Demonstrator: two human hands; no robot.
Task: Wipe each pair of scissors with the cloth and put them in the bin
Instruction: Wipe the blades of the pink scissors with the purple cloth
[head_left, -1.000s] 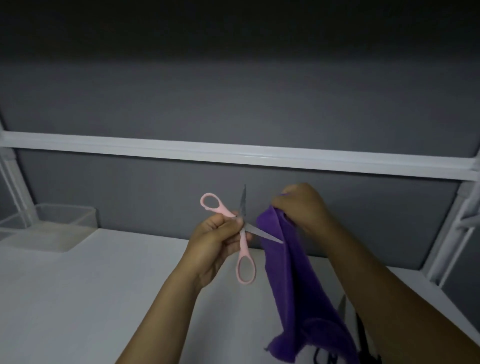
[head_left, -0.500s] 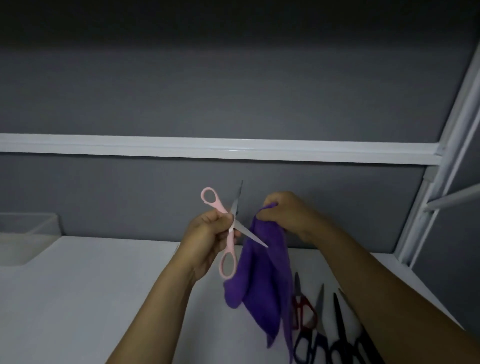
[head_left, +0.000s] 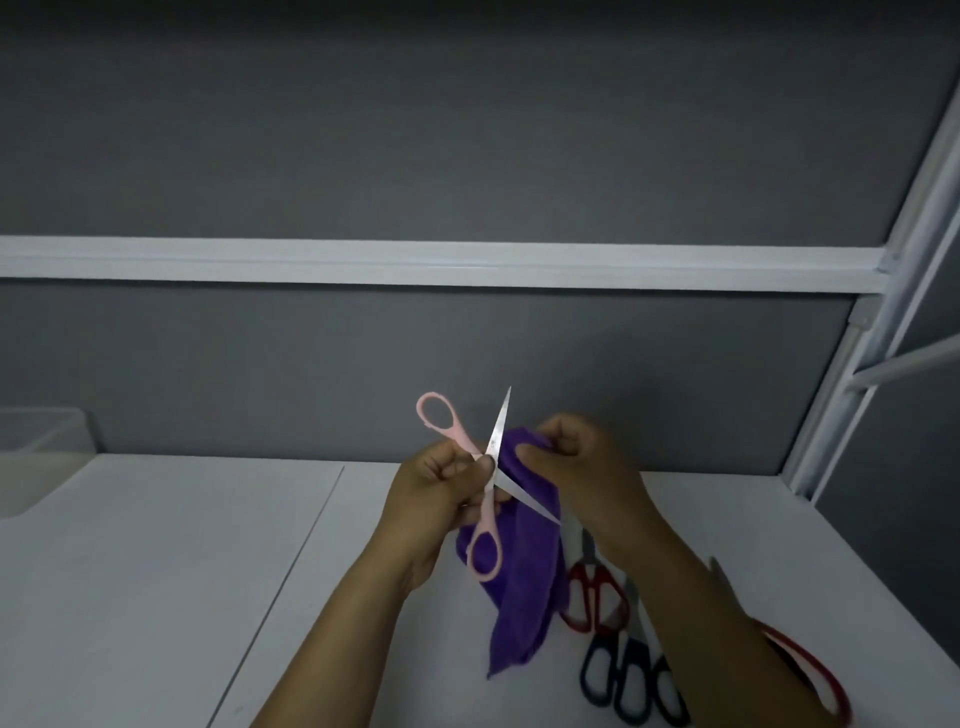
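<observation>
Gripping the pink scissors (head_left: 487, 512) at the pivot, the left hand (head_left: 441, 493) holds them above the white table (head_left: 156, 571) with the blades spread wide, probably so each can be wiped alone. Close beside it, the right hand (head_left: 582, 467) pinches a bunched fold of the purple cloth (head_left: 524, 571) just behind the blades, and the rest hangs free. Red-handled scissors (head_left: 592, 597) and dark-handled scissors (head_left: 628, 680) lie on the table at right, apparently waiting. The clear bin (head_left: 41, 441) sits far left, well apart.
</observation>
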